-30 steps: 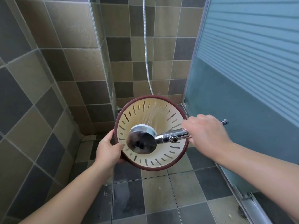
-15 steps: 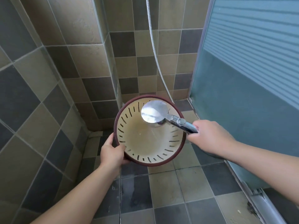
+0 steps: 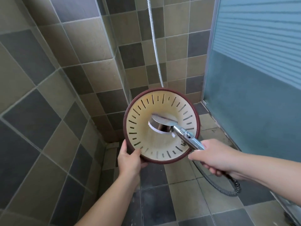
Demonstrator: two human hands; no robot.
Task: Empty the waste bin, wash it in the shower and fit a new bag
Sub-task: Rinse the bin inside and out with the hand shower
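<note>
So the person's left hand [image 3: 130,158] had its grip on the lower-left rim of the waste bin [image 3: 143,128], thumb hooked inside, holding it up above the tiled shower floor [image 3: 154,196] with the open mouth tipped toward them. The right hand [image 3: 216,156] was wrapped around the handle of the chrome shower head [image 3: 162,125], which sat right in the bin's mouth. The metal hose [image 3: 154,46] ran down the tiled wall [image 3: 97,46] behind, next to the frosted glass door [image 3: 252,95].
</note>
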